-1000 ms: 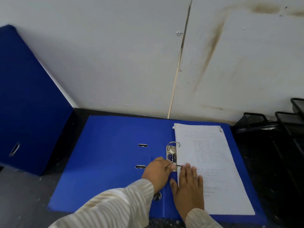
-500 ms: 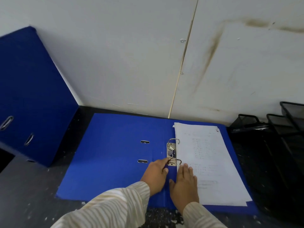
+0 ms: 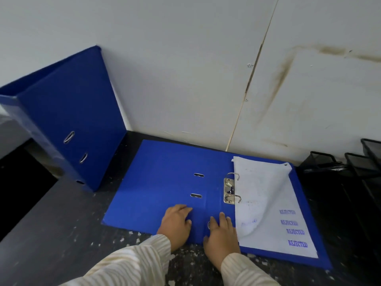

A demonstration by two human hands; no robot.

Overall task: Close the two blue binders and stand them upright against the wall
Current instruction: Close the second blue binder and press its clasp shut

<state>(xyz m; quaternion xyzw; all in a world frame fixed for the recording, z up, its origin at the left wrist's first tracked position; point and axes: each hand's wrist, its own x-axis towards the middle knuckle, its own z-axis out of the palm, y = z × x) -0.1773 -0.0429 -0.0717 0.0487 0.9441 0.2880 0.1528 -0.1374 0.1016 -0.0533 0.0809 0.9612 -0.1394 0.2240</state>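
We see the open binder [image 3: 165,182] lying flat on the counter [image 3: 61,234], spine pointing at the wall [image 3: 185,69]; left hand [image 3: 175,223] and right hand [image 3: 222,234] rest open-palmed on it, each grip holding nothing.

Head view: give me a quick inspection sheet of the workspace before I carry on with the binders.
Surface: dark speckled counter, pale flecks scattered on it.
Job's things: closed binder stands leaning at the wall; open binder lies flat, rings shut, top sheet of papers curling up.
Clutter: black wire trays right of the open binder.
Grippers: left hand flat on the left cover, right hand flat on the spine; neither grips.
Cables: nothing seen.
Surroundings: white wall, stained, with a vertical seam.
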